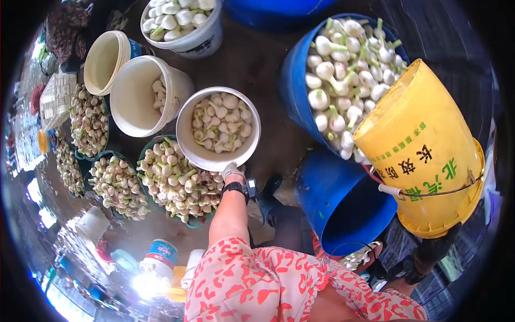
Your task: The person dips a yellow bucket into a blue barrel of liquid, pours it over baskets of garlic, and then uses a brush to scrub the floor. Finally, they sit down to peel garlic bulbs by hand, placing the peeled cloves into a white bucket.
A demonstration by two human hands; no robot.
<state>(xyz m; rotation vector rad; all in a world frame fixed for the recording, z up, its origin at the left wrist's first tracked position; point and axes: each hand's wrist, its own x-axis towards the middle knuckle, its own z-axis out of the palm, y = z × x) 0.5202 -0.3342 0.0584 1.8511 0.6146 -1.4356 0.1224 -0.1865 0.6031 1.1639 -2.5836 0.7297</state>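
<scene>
My left hand (233, 170), in a pale glove, grips the near rim of a white bucket (255, 121). Garlic bulbs (222, 121) lie inside that bucket. On the right, my right hand (446, 239), dark-gloved, holds the base rim of a yellow bucket (429, 134) with printed characters; its fingers are partly hidden. The yellow bucket is tilted, its mouth towards a blue barrel (292, 80) heaped with trimmed garlic bulbs (343, 75). Its wire handle with a white grip (389, 189) hangs at the side. The inside of the yellow bucket is hidden.
An empty-looking blue barrel (316, 182) lies tipped near my legs. Left stand a white bucket (137, 96) with a few bulbs, another white bucket (102, 64) and baskets heaped with garlic (171, 172). A full garlic bucket (201, 45) is at the top.
</scene>
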